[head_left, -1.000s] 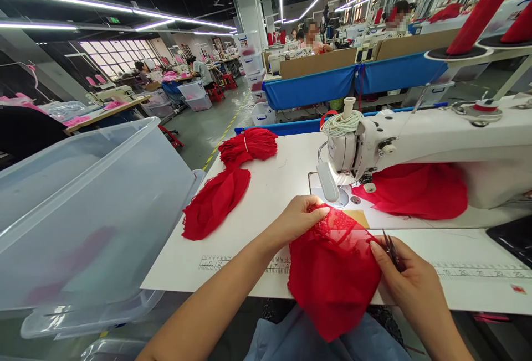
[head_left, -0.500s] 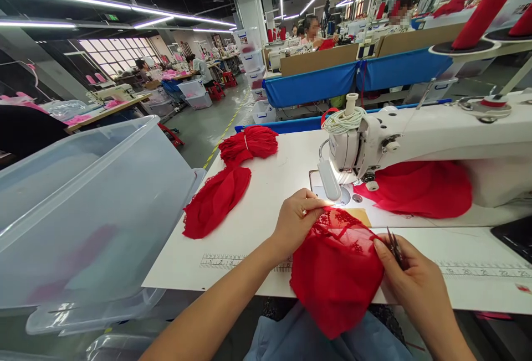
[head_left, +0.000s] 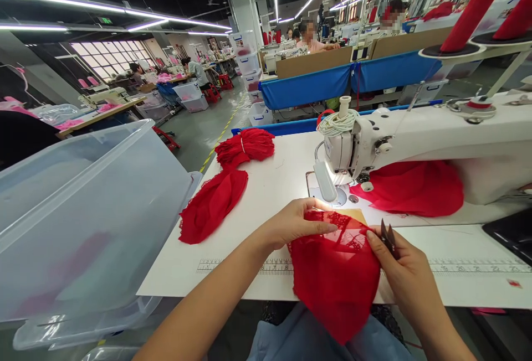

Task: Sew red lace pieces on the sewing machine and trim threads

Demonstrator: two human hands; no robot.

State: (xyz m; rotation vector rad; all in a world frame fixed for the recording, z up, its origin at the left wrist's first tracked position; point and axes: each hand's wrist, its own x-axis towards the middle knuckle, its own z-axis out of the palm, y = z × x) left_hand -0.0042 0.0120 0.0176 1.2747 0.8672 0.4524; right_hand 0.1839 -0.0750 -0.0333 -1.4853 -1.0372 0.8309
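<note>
At far left stands a large, translucent plastic bin (head_left: 124,200); a blurred pinkish shape shows through its wall, too hazy to identify. On the white bench (head_left: 282,184), a loose red cloth piece with a scalloped edge (head_left: 214,206) lies just before a gathered red fabric bundle (head_left: 245,148) tied with a pale band. Beyond, on the floor, rises a stack of clear lidded boxes (head_left: 248,65), reddish contents showing through the upper ones. The left hand (head_left: 295,222) pinches the upper edge of a red fabric piece with a sheer lace top (head_left: 336,278), which hangs over the bench's front edge, before the white sewing machine (head_left: 415,134). The right hand's (head_left: 405,261) fingers pinch its right corner, dark metal snips (head_left: 389,239) tucked in the same hand.
</note>
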